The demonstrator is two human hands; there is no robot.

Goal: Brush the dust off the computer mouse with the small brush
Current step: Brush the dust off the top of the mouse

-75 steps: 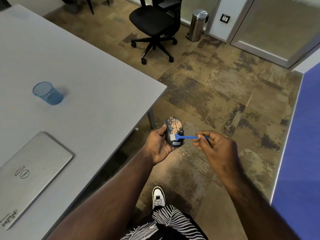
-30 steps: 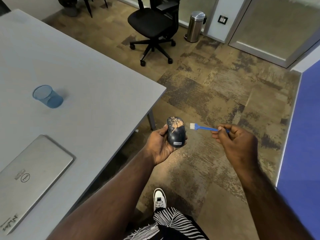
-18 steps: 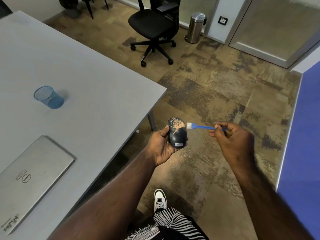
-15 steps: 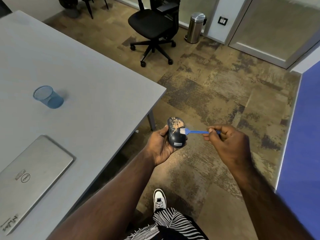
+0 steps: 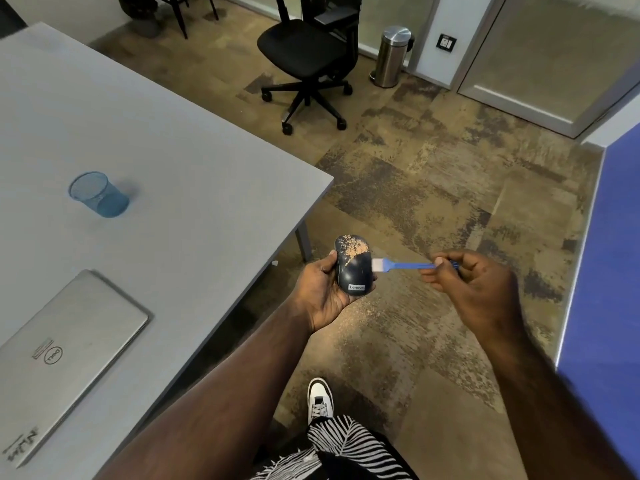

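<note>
Over mottled brown carpet (image 5: 433, 188), the left hand (image 5: 323, 289) cupped a dusty dark plastic mouse (image 5: 354, 266), long axis toward 12 o'clock; right-hand fingers (image 5: 437, 268) pinched a slim blue brush (image 5: 403, 265), white bristles toward 9 o'clock.

- I see a grey table (image 5: 180, 140) on my left.
- A blue mesh cup (image 5: 98, 194) stands on it.
- A closed silver laptop (image 5: 59, 355) lies nearer me.
- A black office chair (image 5: 308, 53) and a steel bin (image 5: 393, 57) stand beyond.
</note>
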